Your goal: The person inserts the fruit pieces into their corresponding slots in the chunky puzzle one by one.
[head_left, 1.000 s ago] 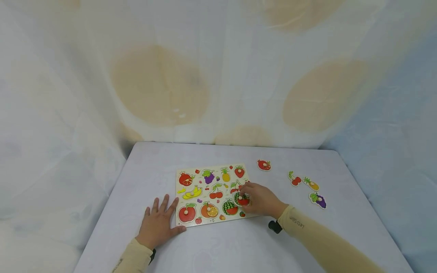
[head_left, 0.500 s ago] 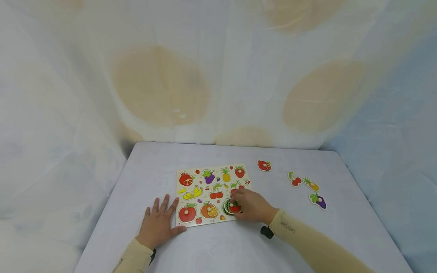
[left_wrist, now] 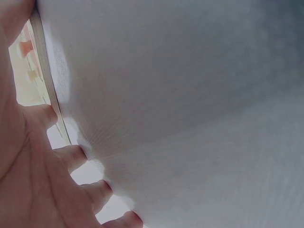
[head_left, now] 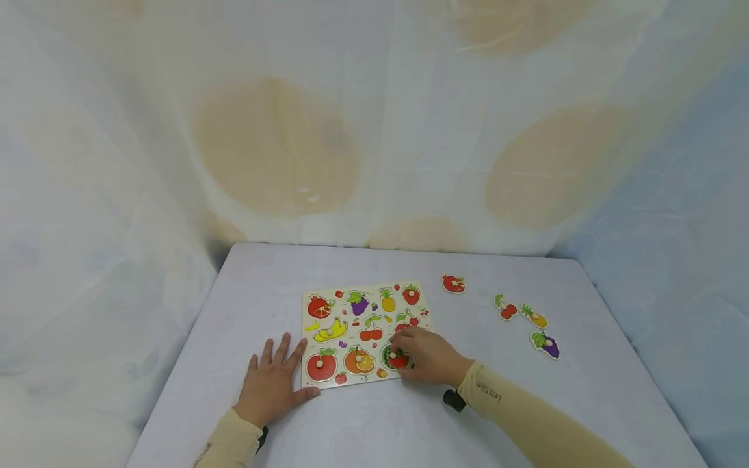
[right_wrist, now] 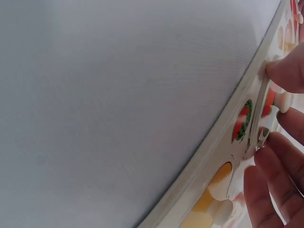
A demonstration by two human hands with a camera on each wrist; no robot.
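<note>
A wooden knob puzzle board (head_left: pixel 348 323) printed with fruit lies mid-table. My right hand (head_left: pixel 430 356) is over its lower right and holds a watermelon puzzle piece (head_left: pixel 398 359) at the watermelon picture. In the right wrist view, thumb and fingers (right_wrist: pixel 287 71) meet the edges of that watermelon piece, whose rim stands slightly above the board. My left hand (head_left: pixel 269 387) lies with spread, straight fingers beside the board's left edge, its thumb at the near corner. In the left wrist view, the palm (left_wrist: pixel 28 180) shows close to the board's side.
Right of the board lie loose pieces: pomegranate (head_left: pixel 453 284), cherries (head_left: pixel 506 308), pineapple (head_left: pixel 534 316) and grapes (head_left: pixel 545 344). Knobbed pieces such as the apple (head_left: pixel 321 366), orange (head_left: pixel 359 360) and strawberry (head_left: pixel 411 295) sit in the board. Patterned cloth (head_left: pixel 409 162) hangs behind the table.
My right hand has moved left with the watermelon piece, from the right of the watermelon picture to over it. The left hand has stayed where it was.
</note>
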